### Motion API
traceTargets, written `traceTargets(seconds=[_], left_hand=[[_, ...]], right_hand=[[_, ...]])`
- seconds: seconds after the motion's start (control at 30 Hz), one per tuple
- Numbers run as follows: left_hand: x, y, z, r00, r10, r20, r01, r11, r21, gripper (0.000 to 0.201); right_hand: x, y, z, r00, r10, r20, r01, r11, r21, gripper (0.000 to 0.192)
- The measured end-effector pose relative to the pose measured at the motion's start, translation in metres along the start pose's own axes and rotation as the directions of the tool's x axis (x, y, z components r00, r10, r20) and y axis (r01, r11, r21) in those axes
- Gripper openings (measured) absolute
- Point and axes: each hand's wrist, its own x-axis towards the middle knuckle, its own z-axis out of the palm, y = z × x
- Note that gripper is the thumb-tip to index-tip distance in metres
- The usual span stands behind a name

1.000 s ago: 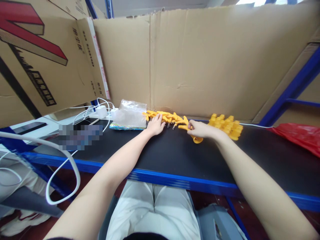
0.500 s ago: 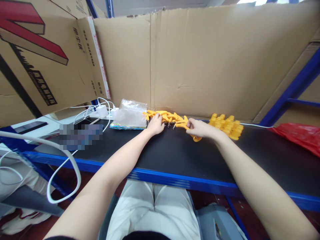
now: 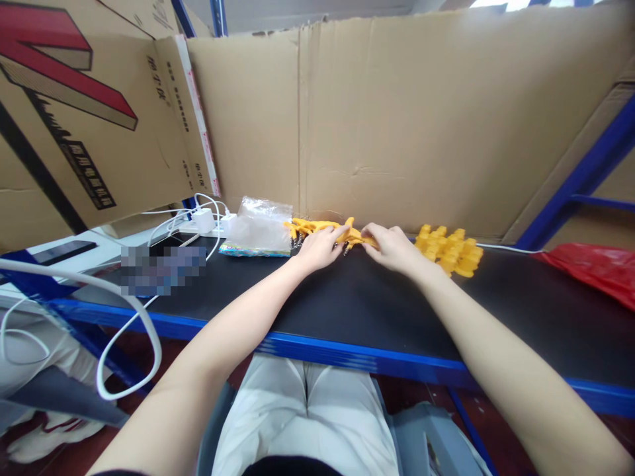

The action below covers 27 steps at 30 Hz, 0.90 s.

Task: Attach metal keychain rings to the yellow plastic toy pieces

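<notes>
Black worktop (image 3: 347, 311), blue-edged, walled by cardboard (image 3: 397, 119). Left hand (image 3: 320, 248) and right hand (image 3: 391, 246) close together, both pinching one yellow clip piece (image 3: 353, 235) at 12 o'clock. Finished yellow clips (image 3: 449, 250) at 1 o'clock; plastic bag (image 3: 260, 226) at 11; red bag (image 3: 592, 268) at 3.

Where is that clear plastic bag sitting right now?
The clear plastic bag lies at the back of the black table, left of the left hand, beside the white chargers.

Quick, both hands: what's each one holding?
Left hand: closed on a yellow clip piece.
Right hand: gripping the same yellow clip piece.
</notes>
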Motion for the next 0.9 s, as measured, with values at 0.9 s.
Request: traceTargets(seconds=[0.9], left_hand=[[0.001, 0.006, -0.017, 0.993, -0.114, -0.043, 0.116, 0.992, 0.042, 0.038]], right_hand=[[0.002, -0.005, 0.01, 0.997, -0.037, -0.065, 0.029, 0.993, -0.116, 0.019]])
